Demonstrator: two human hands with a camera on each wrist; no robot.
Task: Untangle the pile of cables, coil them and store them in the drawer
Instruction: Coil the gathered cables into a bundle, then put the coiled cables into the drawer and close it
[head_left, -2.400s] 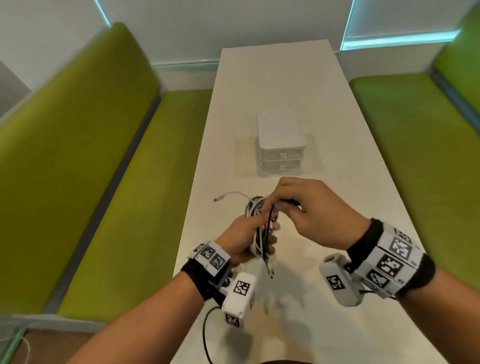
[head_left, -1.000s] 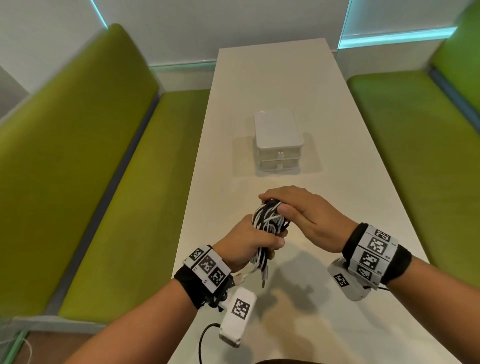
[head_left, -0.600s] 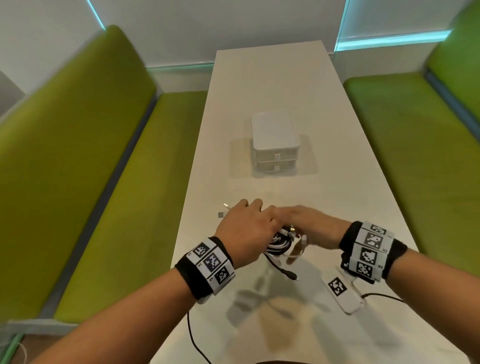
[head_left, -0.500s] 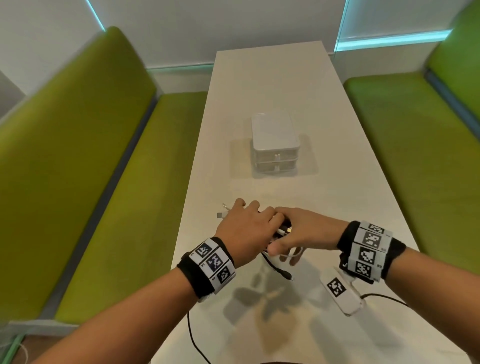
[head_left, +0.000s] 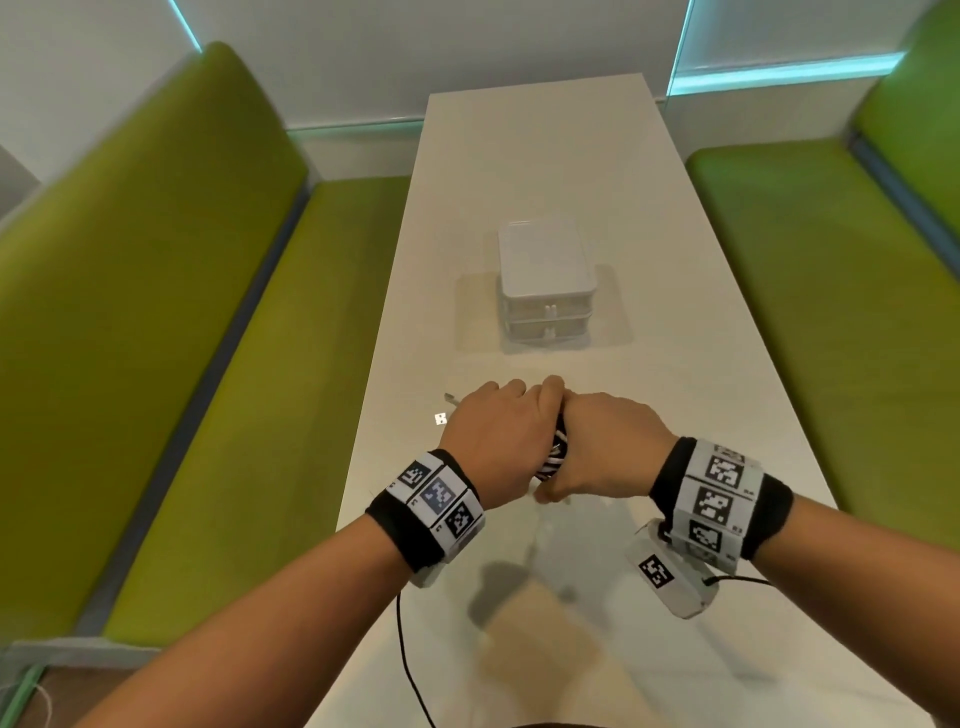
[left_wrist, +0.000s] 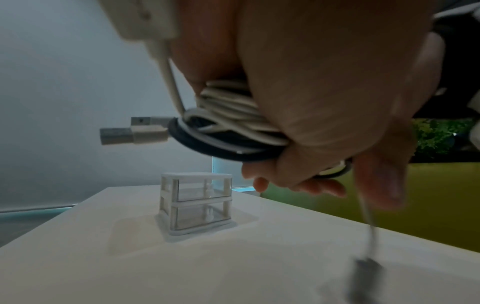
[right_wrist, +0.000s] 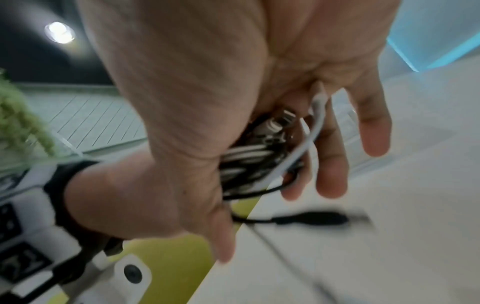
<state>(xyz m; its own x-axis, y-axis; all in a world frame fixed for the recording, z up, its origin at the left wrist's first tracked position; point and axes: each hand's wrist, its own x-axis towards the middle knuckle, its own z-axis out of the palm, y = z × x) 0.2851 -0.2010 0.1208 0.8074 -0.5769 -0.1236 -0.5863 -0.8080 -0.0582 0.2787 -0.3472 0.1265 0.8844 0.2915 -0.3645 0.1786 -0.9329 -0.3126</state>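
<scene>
- Comparing with about a second back, the cable bundle (head_left: 555, 460) was brought down from chest height to just above the table (head_left: 675, 322), and both hands were closed in over it from either side.
- A bit before that, a loose black end was being fed around the coil by the right hand (head_left: 602, 447); by this moment that wrapping looked finished, so the coiling step was judged pretty much done.
- The left hand (head_left: 498, 441) was seen curled round the bundle, with the loops squeezed against the palm in the left wrist view.
- The right hand was clamped on the other side; thumb and palm were pressed onto the coil while a couple of fingers (right_wrist: 374, 131) were left sticking out fairly straight.
- The bundle itself: white and black cables wound together into one tight mixed hank, not separate coils. Two USB plugs (left_wrist: 135, 131) were left poking out to one side, and a black plug (right_wrist: 311, 219) was left dangling on a short tail below.
- The drawer unit (head_left: 545, 286) was still shut, further along the table and well apart from the hands, so storing had not been started and a drawer would need opening first.
</scene>
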